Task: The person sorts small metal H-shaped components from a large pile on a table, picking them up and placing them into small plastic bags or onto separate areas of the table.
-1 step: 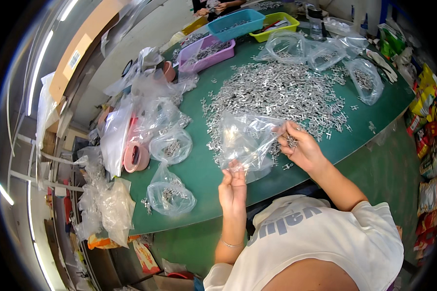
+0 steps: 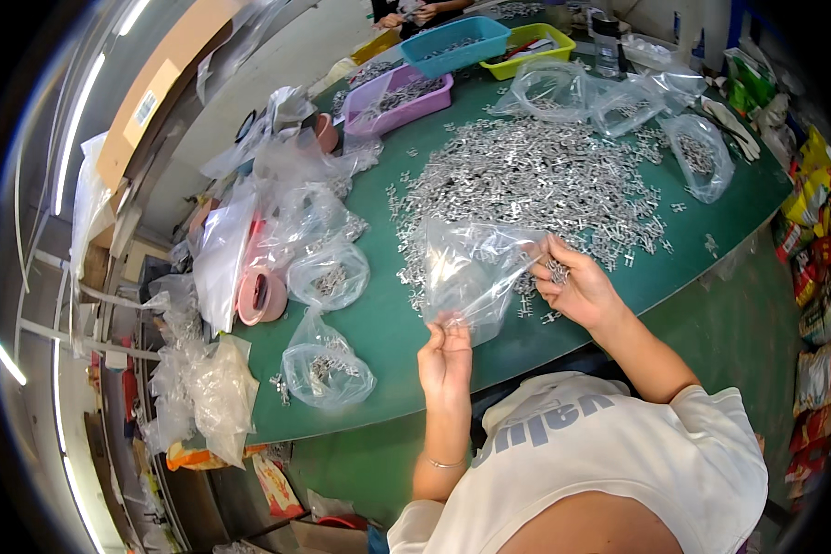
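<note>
Stretched between my two hands over the near edge of the pile is a clear plastic bag [image 2: 466,277]. My left hand [image 2: 446,362] pinches its lower edge between thumb and fingers. At the bag's upper right corner, my right hand [image 2: 579,291] grips the film with thumb and fingertips. Several small silver metal parts [image 2: 557,270] lie in the curled fingers of that same hand. Beyond the bag spreads a broad heap of such metal parts [image 2: 526,175], whose near edge shows partly through the film.
Bags of parts [image 2: 328,374] stand at the left, near a pink tub [image 2: 261,297] and loose film. Purple [image 2: 400,115], blue [image 2: 454,64] and yellow-green bins [image 2: 528,63] line the green table's [image 2: 392,397] far side. Across it show another person's hands [image 2: 408,17].
The bag's film has flattened and spread slightly between my hands. Both hands keep their hold, and the whole view has shifted very slightly.
</note>
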A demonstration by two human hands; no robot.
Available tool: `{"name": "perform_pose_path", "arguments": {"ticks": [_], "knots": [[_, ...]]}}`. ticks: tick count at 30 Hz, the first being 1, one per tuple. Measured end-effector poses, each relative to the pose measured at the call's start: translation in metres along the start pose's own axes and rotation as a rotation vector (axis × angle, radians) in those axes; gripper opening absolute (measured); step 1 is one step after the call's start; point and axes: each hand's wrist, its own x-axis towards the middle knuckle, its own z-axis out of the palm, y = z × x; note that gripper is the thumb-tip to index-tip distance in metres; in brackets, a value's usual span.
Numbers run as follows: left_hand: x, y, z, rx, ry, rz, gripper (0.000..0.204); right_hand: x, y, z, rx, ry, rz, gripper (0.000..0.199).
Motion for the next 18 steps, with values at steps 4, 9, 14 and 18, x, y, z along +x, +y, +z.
{"name": "perform_pose_path", "arguments": {"ticks": [4, 9, 14, 18], "knots": [[-0.007, 0.006, 0.006, 0.396, -0.348, 0.362, 0.032, 0.010, -0.007, -0.020, -0.116, -0.175, 0.150, 0.015], [-0.015, 0.007, 0.034, 1.701, -0.631, 1.190, 0.041, 0.007, 0.001, 0.011, -0.568, -0.063, -0.147, 0.020], [0.006, 0.028, 0.036, 0.874, -0.215, 0.626, 0.038, 0.019, 0.009, 0.009, -0.695, -0.070, -0.243, 0.025], [0.031, 0.048, 0.063, 0.205, -0.002, 0.101, 0.051, 0.021, 0.007, 0.016, -0.736, -0.046, -0.080, 0.024]]}}
